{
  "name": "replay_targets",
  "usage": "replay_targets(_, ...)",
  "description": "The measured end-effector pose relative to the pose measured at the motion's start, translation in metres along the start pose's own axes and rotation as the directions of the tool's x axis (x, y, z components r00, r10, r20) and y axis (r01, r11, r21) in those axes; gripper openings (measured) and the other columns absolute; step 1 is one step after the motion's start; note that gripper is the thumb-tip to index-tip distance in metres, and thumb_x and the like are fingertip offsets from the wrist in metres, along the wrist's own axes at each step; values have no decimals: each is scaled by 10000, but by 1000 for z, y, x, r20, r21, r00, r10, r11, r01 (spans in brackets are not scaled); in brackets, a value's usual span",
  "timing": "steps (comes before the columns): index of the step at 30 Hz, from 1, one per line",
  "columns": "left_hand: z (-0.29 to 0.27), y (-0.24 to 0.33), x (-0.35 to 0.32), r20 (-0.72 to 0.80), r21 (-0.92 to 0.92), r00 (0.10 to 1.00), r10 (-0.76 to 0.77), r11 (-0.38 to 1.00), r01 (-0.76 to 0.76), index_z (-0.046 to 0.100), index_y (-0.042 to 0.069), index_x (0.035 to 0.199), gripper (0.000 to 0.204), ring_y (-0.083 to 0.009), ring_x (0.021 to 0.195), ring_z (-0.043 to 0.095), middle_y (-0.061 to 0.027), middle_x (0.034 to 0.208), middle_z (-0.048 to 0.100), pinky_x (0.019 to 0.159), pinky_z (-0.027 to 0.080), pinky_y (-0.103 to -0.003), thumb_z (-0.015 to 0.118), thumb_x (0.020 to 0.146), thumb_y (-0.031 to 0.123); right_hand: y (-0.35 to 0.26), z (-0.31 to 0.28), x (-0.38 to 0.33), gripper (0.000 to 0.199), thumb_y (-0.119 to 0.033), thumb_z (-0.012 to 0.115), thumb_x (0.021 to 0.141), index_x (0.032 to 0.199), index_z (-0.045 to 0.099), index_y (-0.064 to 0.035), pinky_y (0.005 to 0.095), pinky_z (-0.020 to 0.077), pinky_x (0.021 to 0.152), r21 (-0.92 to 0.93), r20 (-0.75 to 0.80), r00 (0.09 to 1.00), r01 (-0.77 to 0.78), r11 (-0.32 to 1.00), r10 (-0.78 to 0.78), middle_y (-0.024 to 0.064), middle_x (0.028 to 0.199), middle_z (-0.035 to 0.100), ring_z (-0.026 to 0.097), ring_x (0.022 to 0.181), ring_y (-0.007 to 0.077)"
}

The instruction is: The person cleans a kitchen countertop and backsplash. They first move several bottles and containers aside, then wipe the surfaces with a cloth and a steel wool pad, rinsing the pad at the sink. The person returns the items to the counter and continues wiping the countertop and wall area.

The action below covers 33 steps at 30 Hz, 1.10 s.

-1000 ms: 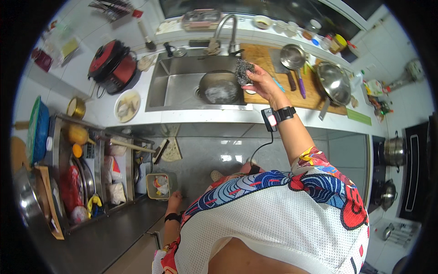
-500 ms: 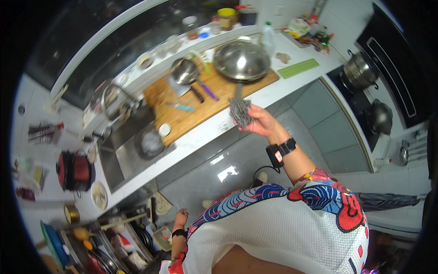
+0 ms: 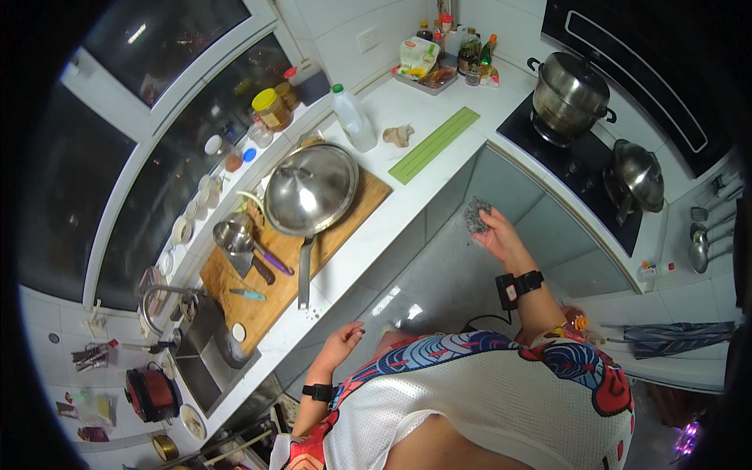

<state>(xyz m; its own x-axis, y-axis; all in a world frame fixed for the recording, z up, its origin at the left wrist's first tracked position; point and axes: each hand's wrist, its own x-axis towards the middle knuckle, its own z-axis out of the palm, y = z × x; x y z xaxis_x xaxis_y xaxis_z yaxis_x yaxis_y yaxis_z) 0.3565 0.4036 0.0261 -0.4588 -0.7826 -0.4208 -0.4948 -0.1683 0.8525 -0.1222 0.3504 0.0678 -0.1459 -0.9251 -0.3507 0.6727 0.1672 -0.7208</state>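
My right hand (image 3: pixel 501 237) is closed on a grey steel wool scourer (image 3: pixel 475 215), held in the air in front of the grey cabinet doors. My left hand (image 3: pixel 339 348) hangs over the floor near the counter's front edge, its fingers loosely curled together with nothing visible in them. On the wooden board (image 3: pixel 276 304) stands a wok (image 3: pixel 304 254) with a domed steel lid (image 3: pixel 312 188). Left of it lie a steel ladle or small pan (image 3: pixel 233 233), a purple-handled tool (image 3: pixel 278 264), a dark-handled cleaver (image 3: pixel 262 270) and a light-blue knife (image 3: pixel 249 294).
A steel pot (image 3: pixel 570 98) and a lidded wok (image 3: pixel 636 176) stand on the black hob (image 3: pixel 583 168). A green mat (image 3: pixel 435 145), a plastic bottle (image 3: pixel 354 117) and a tray of packages (image 3: pixel 427 77) occupy the far counter. The sink (image 3: pixel 205 356) is at left, beside a red cooker (image 3: pixel 151 393).
My view has turned to the right. My right hand has carried the scourer from beside the board's front edge towards the hob side. My left hand has come up nearer the counter.
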Motion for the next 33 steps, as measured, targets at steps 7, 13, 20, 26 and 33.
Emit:
replay_targets(7,-37,138,98,57,29,987,149,988,-151,539,9,1265,331,-136,1018,589,-65,1110,646,906,460,-271,548,966,150,-64,23,112,390,-196,591,935,1301,501,-96,335,474,871,-94,98,991,97,991,-88,3,1138,619,591,1001,133)
replay_targets(13,-75,201,210,-49,88,971,235,969,-230,563,37,1251,328,-177,1018,626,-97,1092,665,867,493,-316,569,936,129,-118,42,223,389,-226,610,923,1285,533,-103,301,431,879,-314,-25,997,65,947,-76,-23,1129,622,565,1030,97)
replay_targets(20,-93,272,321,4,333,932,362,878,-343,590,31,1186,297,-274,969,635,-142,1064,649,835,501,-330,576,900,112,-147,54,353,309,-238,620,917,1184,563,-94,309,480,826,-255,-17,1000,-11,967,7,-13,1080,624,586,981,114)
replay_targets(26,-85,305,400,-67,469,933,353,837,-282,594,41,1171,271,-287,947,634,-141,1053,645,829,500,-336,570,910,110,-137,43,515,431,-226,674,856,1230,529,-69,320,506,800,-280,84,992,-67,958,94,45,1118,612,613,937,158)
replay_targets(33,-74,312,440,-240,250,966,93,968,-30,599,83,1173,270,-302,940,646,-139,1040,661,792,516,-354,582,909,134,-129,-25,644,721,-239,750,771,1369,406,-29,378,543,736,-886,-169,971,-76,457,-166,142,1140,608,629,920,236)
